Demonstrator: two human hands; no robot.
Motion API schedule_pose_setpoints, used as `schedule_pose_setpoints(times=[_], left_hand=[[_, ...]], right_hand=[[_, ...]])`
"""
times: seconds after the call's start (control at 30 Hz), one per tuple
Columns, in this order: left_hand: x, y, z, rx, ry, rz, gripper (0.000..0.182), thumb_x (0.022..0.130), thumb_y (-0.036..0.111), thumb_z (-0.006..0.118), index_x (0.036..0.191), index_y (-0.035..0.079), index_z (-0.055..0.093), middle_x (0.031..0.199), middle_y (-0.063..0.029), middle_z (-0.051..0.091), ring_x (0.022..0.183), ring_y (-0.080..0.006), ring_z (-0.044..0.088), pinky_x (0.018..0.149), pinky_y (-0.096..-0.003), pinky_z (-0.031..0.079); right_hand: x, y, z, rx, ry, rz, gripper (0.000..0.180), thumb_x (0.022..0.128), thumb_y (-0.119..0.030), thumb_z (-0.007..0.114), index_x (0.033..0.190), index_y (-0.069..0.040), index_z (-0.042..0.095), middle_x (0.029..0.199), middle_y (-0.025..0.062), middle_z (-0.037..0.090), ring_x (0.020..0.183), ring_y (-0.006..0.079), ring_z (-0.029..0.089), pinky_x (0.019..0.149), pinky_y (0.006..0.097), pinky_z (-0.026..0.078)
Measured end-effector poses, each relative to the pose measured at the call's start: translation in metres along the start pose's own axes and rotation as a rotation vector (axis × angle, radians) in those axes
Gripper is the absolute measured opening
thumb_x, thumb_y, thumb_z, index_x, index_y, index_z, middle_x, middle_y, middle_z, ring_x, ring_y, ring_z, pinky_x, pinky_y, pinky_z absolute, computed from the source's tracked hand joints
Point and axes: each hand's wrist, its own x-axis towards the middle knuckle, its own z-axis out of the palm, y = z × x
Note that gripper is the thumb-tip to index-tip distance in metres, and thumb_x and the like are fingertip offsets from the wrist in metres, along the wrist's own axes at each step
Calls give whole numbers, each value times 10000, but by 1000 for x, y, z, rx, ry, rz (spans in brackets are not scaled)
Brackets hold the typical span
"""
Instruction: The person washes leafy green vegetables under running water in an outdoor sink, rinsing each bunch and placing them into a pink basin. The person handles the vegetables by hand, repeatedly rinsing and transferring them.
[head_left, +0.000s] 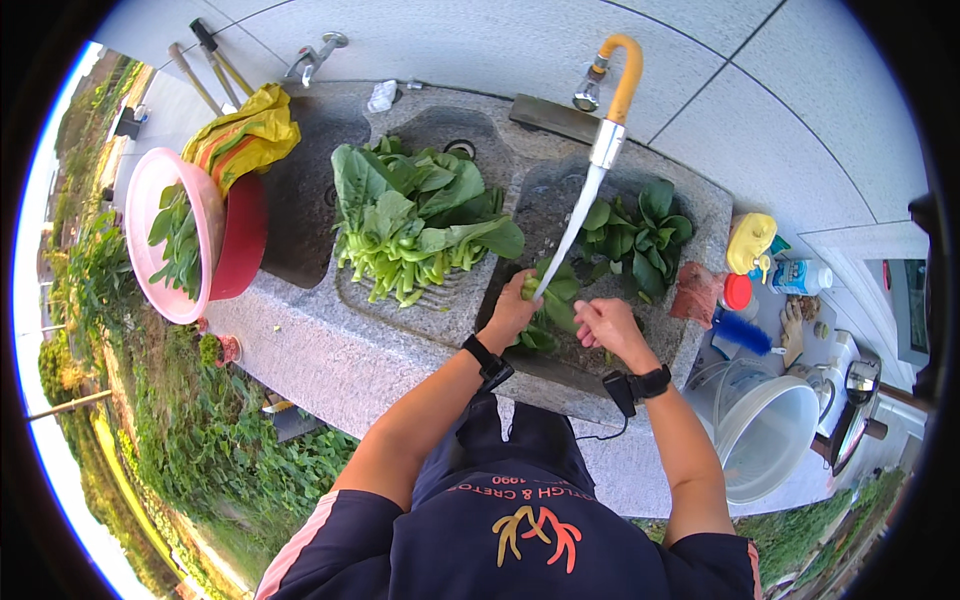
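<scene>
Under the stream of water (579, 219), my left hand (511, 309) grips a leafy green (561, 294) by its pale stem. Beside its leaves is my right hand (613, 327), fingers curled; whether anything sits between them is hidden. Both hands are over the right basin of a stone sink (544, 196). Dark leafy greens (646, 238) lie at that basin's far side, and a few leaves (534, 339) show below my left hand. A big pile of leafy greens (427, 217), stems towards me, rests on the ribbed middle section. Water runs from a faucet with a yellow spout (628, 79).
Left, a pink basin (136, 225) with leaves leans by a red tub (244, 244) and yellow woven sack (251, 135). Right are a reddish cloth (696, 294), a yellow pump bottle (750, 238), a blue brush (742, 332) and a clear plastic bucket (806, 442).
</scene>
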Motion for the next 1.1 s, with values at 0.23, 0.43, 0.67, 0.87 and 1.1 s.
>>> schedule_pose_setpoints(times=[0.23, 0.43, 0.67, 0.87, 1.1], left_hand=[[-17, -4, 4, 395, 38, 207, 521, 766, 180, 745, 1242, 42, 585, 1167, -227, 598, 1061, -404, 595, 888, -448, 488], [-21, 8, -16, 509, -84, 261, 480, 763, 250, 750, 1130, -23, 604, 1038, -246, 659, 976, -423, 633, 836, -477, 509], [-13, 20, -24, 658, -191, 124, 464, 770, 309, 745, 1086, -9, 626, 1001, -255, 675, 959, -413, 650, 825, -471, 519], [-14, 11, -32, 610, -327, 202, 533, 752, 274, 784, 1204, 41, 627, 1037, -217, 630, 1017, -342, 615, 887, -388, 487], [1, 2, -36, 344, -54, 178, 538, 749, 380, 790, 1112, 13, 638, 1000, -216, 618, 993, -368, 579, 841, -431, 474]], right_hand=[[38, 6, 59, -492, 199, -667, 420, 899, -128, 606, 1289, 16, 541, 1152, 187, 620, 1085, 387, 549, 934, 450, 464], [65, 6, 46, -754, 94, -923, 349, 828, -22, 611, 1175, 15, 611, 1052, 187, 652, 1009, 345, 577, 843, 444, 509], [69, -6, 56, -1024, 155, -961, 297, 784, -60, 628, 1075, -12, 665, 862, 154, 685, 874, 320, 664, 733, 426, 552], [87, -11, 36, -713, -66, -903, 378, 840, -40, 570, 1204, -86, 656, 1004, 160, 713, 939, 343, 682, 789, 407, 553], [67, 6, 43, -1078, 544, -706, 438, 849, 0, 535, 1274, -81, 602, 1239, 139, 638, 1243, 357, 525, 988, 439, 453]])
